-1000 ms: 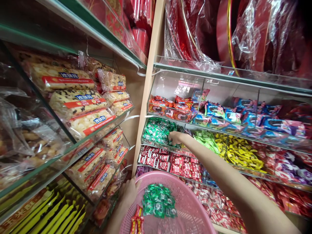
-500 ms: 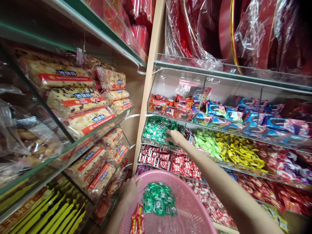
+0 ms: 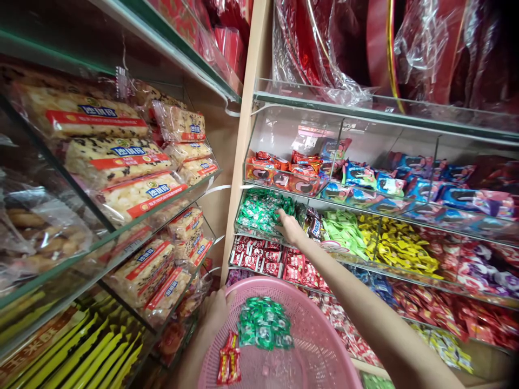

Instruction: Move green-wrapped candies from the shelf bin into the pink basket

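Observation:
A round pink basket [image 3: 324, 319] is at the bottom centre, held at its left rim by my left hand [image 3: 218, 310]. Inside lie several green-wrapped candies [image 3: 265, 322] and a few red-and-yellow packets [image 3: 229, 364]. My right hand [image 3: 288, 226] reaches into the shelf bin of green-wrapped candies [image 3: 261, 208], its fingers curled at the right side of the pile. The fingertips are partly hidden, and whatever they pinch is too small to make out.
Dark Snickers bars [image 3: 313, 223], light green candies [image 3: 344, 232] and yellow candies [image 3: 397, 246] lie right of my right hand. Wrapped snack bars [image 3: 150, 194] fill glass shelves at left. A wooden post [image 3: 239, 151] divides the shelving. Red packets [image 3: 256, 255] sit below.
My right hand has shifted slightly within the green candy bin, its fingers now more curled. The view has moved a little, and the basket appears slightly higher.

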The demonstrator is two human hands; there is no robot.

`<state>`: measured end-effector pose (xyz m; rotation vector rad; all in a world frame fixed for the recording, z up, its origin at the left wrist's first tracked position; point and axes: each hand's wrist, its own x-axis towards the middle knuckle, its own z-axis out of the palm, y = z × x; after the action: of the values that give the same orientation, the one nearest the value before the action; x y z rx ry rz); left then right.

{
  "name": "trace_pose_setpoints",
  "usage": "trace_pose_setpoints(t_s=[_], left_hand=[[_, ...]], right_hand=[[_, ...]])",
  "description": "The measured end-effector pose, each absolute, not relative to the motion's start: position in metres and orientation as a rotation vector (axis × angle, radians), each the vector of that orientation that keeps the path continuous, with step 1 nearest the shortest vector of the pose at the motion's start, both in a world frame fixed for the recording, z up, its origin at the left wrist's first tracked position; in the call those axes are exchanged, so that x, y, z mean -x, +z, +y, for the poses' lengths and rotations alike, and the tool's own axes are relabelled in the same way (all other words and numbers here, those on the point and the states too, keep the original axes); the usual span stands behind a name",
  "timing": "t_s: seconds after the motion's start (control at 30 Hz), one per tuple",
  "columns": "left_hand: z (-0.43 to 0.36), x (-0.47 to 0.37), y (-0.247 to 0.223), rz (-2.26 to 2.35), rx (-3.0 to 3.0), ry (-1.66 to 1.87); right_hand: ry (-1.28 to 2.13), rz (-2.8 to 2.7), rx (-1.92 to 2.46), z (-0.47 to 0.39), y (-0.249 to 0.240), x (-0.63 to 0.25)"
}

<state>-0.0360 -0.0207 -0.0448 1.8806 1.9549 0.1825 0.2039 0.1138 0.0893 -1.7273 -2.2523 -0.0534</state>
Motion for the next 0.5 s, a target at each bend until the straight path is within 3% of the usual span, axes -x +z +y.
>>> trace_pose_setpoints(t_s=[0.5], left_hand=[[-0.023,0.0369,-0.0468,1.97,-1.885,0.18]], right_hand=[[-0.104,-2.17,1.648,0.1166,0.0802,-0.2065]])
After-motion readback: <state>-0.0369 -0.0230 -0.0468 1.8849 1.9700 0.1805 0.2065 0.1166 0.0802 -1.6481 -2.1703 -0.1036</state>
